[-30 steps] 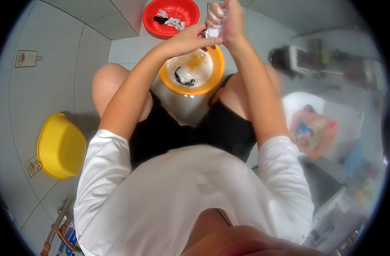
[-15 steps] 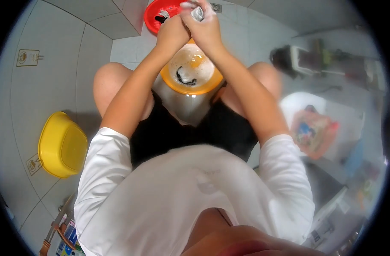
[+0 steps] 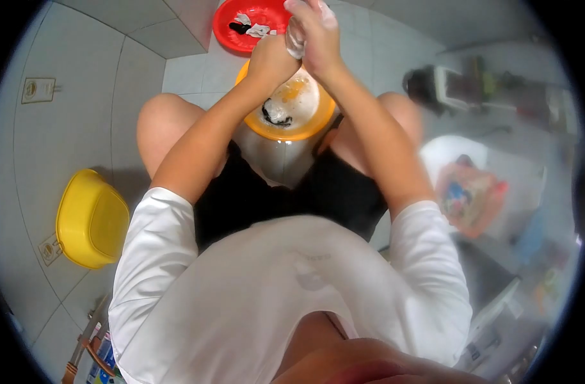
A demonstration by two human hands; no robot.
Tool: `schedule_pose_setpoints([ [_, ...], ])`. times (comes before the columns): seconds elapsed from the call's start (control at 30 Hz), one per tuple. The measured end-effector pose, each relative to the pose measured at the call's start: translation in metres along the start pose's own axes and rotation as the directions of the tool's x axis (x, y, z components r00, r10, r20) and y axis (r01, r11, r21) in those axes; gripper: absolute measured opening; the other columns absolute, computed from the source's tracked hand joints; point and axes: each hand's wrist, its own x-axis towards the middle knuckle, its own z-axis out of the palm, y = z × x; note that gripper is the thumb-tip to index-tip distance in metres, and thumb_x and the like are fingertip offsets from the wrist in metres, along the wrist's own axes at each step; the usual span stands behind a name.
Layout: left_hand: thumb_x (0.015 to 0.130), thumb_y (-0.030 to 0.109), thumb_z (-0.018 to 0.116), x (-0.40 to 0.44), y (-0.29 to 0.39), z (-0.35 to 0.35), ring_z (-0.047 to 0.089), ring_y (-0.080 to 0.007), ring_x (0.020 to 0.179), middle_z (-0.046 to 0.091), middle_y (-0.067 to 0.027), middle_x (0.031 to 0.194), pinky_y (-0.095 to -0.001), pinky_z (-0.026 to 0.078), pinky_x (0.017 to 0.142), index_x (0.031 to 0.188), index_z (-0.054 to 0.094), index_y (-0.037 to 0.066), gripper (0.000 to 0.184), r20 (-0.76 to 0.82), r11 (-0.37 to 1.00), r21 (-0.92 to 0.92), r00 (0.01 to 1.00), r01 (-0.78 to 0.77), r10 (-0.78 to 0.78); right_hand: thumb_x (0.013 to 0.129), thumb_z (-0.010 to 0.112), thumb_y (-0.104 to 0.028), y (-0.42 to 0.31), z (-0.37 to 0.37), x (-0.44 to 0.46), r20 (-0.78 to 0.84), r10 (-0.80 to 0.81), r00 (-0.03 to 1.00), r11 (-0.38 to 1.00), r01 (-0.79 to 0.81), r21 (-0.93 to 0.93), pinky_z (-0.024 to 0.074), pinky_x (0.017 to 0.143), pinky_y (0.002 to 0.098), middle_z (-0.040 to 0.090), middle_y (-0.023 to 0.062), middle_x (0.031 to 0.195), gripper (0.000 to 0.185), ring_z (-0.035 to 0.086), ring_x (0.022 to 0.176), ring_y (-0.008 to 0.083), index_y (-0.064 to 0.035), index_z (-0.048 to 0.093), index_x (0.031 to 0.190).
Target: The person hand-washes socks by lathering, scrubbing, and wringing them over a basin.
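Both hands are held up together above an orange basin (image 3: 326,114). My left hand (image 3: 273,63) is wrapped round a small, wet, pale cloth (image 3: 296,40), its kind not plain. My right hand (image 3: 322,41), with white foam on its fingers, grips the same cloth from the other side. Below, the basin holds cloudy, soapy water (image 3: 303,102). A black-and-white piece of cloth (image 3: 276,117) floats in it near the front edge. Just beyond my hands stands a red basin (image 3: 225,37) with small white pieces (image 3: 259,31) and a black piece of cloth (image 3: 239,28) in it.
A yellow basin (image 3: 91,221) hangs on the tiled wall at the left, by a hook plate. Another hook plate (image 3: 39,90) is higher up. To the right, blurred, are a white container (image 3: 452,150) and a pinkish bag (image 3: 475,198). My knees flank the orange basin.
My right hand has shifted slightly right and turned, its foamy fingers now pointing up. My left hand has dropped a little. More of the red basin's contents show.
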Motion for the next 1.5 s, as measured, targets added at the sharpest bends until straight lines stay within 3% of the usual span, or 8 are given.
schedule_pose_setpoints([
  [0.4,0.093,0.044,0.055,-0.009,-0.020,0.010,0.069,-0.0447,0.091,0.071,-0.0258,0.100,-0.0502,0.053,0.081,0.110,0.068,0.000,0.049,0.263,0.987,-0.154,0.965,0.037,0.005,0.098,0.060,-0.005,-0.008,-0.023,0.005,0.293,0.316,0.903,0.949,-0.297,-0.106,0.0453,0.053,0.0253,0.051,-0.0022,0.064,0.012,0.044,0.047,0.0065,-0.0090,0.058,0.108],
  [0.6,0.092,0.030,0.066,-0.022,0.010,-0.017,0.066,-0.0164,0.086,0.069,-0.0024,0.094,-0.0340,0.052,0.075,0.109,0.066,0.007,0.029,0.606,0.837,-0.455,0.794,0.304,0.040,0.092,0.064,-0.002,-0.006,-0.037,0.004,0.459,0.450,0.766,0.822,-0.556,0.122,0.0241,0.040,0.0233,0.047,-0.0055,0.064,0.023,0.032,0.041,0.0042,-0.0151,0.058,0.109],
  [0.83,0.080,0.014,0.072,-0.007,-0.020,0.008,0.066,-0.0167,0.083,0.067,-0.0091,0.095,-0.0331,0.053,0.070,0.115,0.059,0.000,0.041,0.279,0.791,-0.575,0.959,0.208,-0.050,0.094,0.063,-0.010,0.024,-0.026,0.012,0.297,0.278,0.914,0.949,-0.309,0.066,0.0451,0.057,0.0257,0.060,0.0003,0.074,0.030,0.054,0.063,0.0090,-0.0020,0.058,0.122],
  [0.9,0.081,0.010,0.070,0.002,-0.027,0.008,0.067,-0.0193,0.092,0.068,-0.0113,0.102,-0.0330,0.054,0.076,0.122,0.056,-0.002,0.045,0.324,0.798,-0.520,0.935,0.304,-0.145,0.100,0.061,-0.025,0.030,-0.018,0.011,0.066,0.174,0.983,0.836,-0.112,-0.538,0.0527,0.088,0.0294,0.067,0.0138,0.119,0.046,0.066,0.100,0.0168,0.0034,0.051,0.135],
  [1.1,0.087,0.012,0.063,0.008,-0.030,0.001,0.069,-0.0367,0.095,0.070,-0.0233,0.103,-0.0445,0.053,0.079,0.118,0.057,-0.001,0.034,-0.215,0.922,-0.352,0.973,-0.161,0.087,0.096,0.064,-0.027,0.055,-0.011,0.008,0.063,-0.166,0.984,0.710,0.164,-0.685,0.0516,0.096,0.0343,0.072,0.0202,0.114,0.051,0.068,0.110,0.0292,0.0044,0.050,0.135],
  [1.37,0.089,0.014,0.062,0.004,-0.008,-0.001,0.068,-0.0397,0.098,0.070,-0.0243,0.095,-0.0450,0.051,0.081,0.105,0.063,-0.001,0.022,-0.262,0.916,-0.307,0.948,-0.259,0.180,0.097,0.063,-0.021,0.010,0.005,0.003,0.104,0.082,0.991,0.953,-0.048,-0.298,0.0539,0.088,0.0322,0.076,0.0150,0.093,0.043,0.070,0.096,0.0164,0.0019,0.056,0.133],
  [1.4,0.088,0.013,0.062,0.004,-0.007,0.002,0.069,-0.0370,0.095,0.070,-0.0222,0.093,-0.0436,0.051,0.081,0.103,0.064,-0.001,0.020,-0.228,0.892,-0.397,0.965,-0.215,0.131,0.106,0.053,-0.021,0.015,0.014,0.006,0.028,-0.102,0.994,0.950,0.105,-0.294,0.0546,0.062,0.0282,0.048,-0.0024,0.059,0.023,0.044,0.045,0.0069,-0.0050,0.060,0.121],
  [1.5,0.088,0.012,0.063,0.005,-0.020,0.015,0.069,-0.0295,0.091,0.071,-0.0174,0.091,-0.0402,0.051,0.080,0.098,0.065,-0.002,0.017,-0.109,0.833,-0.538,0.991,-0.128,0.082,0.110,0.044,-0.031,0.022,-0.004,0.013,0.051,-0.040,0.998,0.978,0.050,-0.201,0.0565,0.063,0.0283,0.045,-0.0039,0.056,0.039,0.041,0.043,0.0056,-0.0022,0.059,0.130],
])
